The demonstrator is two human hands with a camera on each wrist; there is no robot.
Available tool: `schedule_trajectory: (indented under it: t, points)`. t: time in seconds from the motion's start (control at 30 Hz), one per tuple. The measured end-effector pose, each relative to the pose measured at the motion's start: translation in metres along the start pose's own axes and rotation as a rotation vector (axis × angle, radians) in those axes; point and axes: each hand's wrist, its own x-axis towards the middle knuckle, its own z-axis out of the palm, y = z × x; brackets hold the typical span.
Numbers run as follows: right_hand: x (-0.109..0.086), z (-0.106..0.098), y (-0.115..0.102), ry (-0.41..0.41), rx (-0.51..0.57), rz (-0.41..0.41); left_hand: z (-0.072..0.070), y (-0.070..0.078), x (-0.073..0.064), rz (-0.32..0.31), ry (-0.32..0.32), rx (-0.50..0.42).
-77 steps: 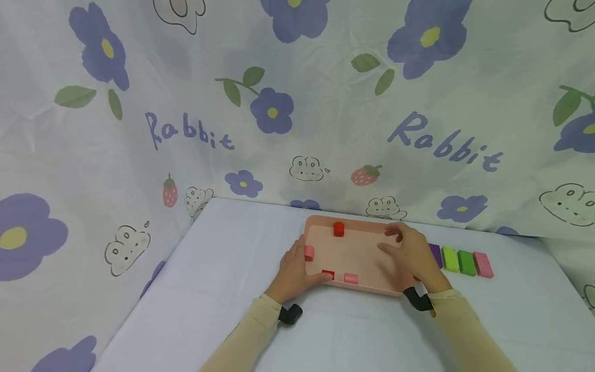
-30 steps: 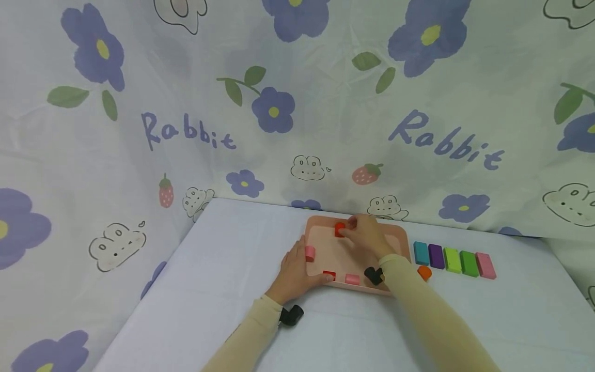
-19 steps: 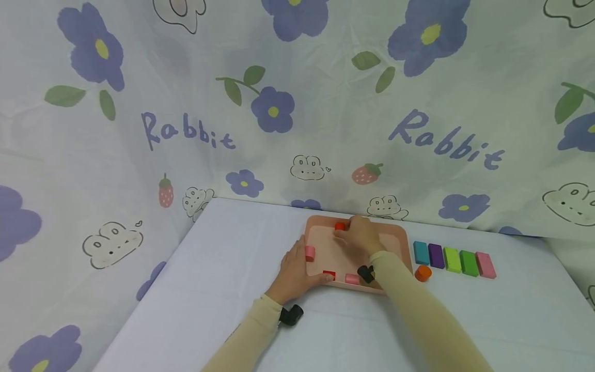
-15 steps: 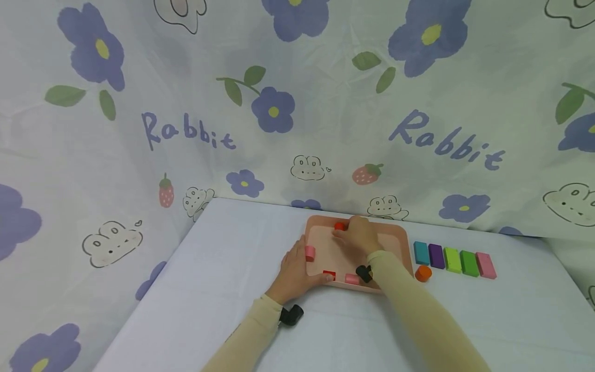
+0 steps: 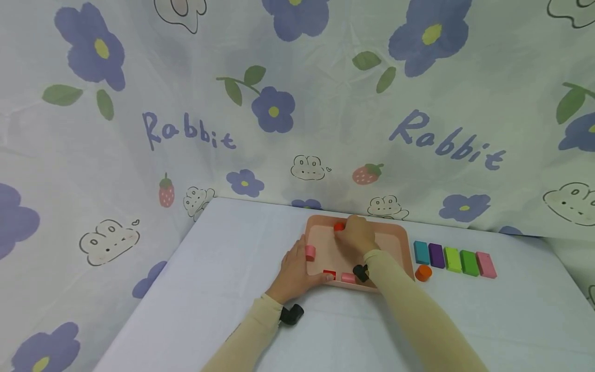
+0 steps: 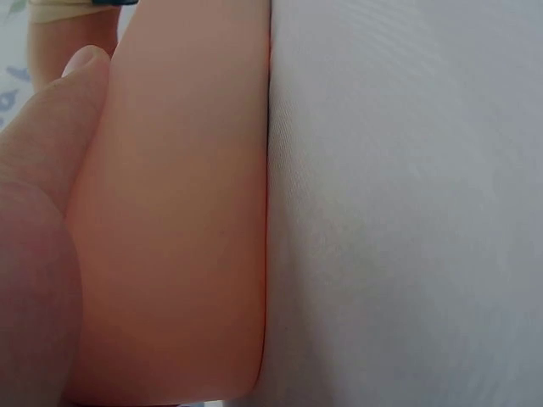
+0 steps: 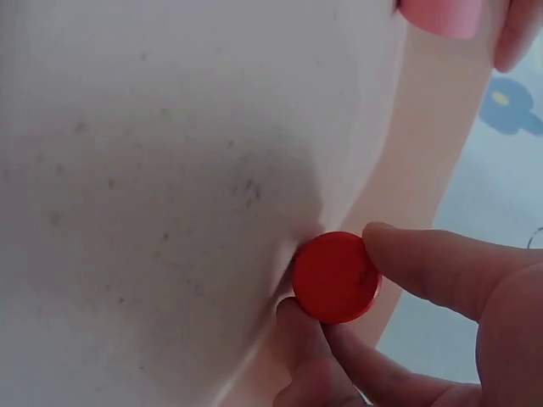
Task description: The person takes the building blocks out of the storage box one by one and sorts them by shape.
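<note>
In the head view, a shallow pink tray [image 5: 392, 243] lies on the white table. At its far wall my right hand [image 5: 357, 236] pinches a red cylinder [image 5: 339, 227] between thumb and fingers. The right wrist view shows the round end of the red cylinder [image 7: 336, 278], with fingertips on both sides of it. My left hand [image 5: 295, 274] rests against the tray's near left corner, fingers fairly straight along the left side and thumb along the near rim. Inside the tray are a pink cylinder [image 5: 310, 252] at the left wall, a red block [image 5: 329, 274] and a pink piece [image 5: 348, 277] at the near wall.
Right of the tray stands a row of blocks: blue [image 5: 421, 252], purple [image 5: 436, 256], yellow-green [image 5: 453, 259], green [image 5: 469, 263] and pink [image 5: 486, 265]. An orange cylinder [image 5: 423, 273] sits in front of the row. A patterned cloth [image 5: 325, 124] hangs behind the table.
My right hand has moved left from the tray's right side to the red cylinder at the far wall and now pinches it. The left hand stays in place.
</note>
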Motion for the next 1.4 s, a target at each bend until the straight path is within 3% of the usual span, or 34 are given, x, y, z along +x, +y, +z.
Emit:
schedule_trajectory:
  t: [0.3,0.53,0.77,1.2,1.4]
  points:
    - [-0.011,-0.009,-0.002,-0.044,0.079,0.018,-0.001,0.0,-0.001,0.012,0.002,-0.011]
    - [-0.018,-0.018,0.001,-0.025,0.146,-0.016,0.0,0.001,-0.001,0.003,-0.004,0.006]
    - [-0.026,-0.029,0.005,0.008,0.137,-0.075,0.0,0.001,0.0,0.006,-0.013,0.033]
    - [-0.049,-0.043,0.011,0.038,0.178,-0.044,-0.002,0.004,-0.001,0.003,-0.002,0.028]
    - [-0.059,-0.051,0.017,0.068,0.132,-0.042,-0.001,0.004,-0.001,-0.006,-0.003,0.01]
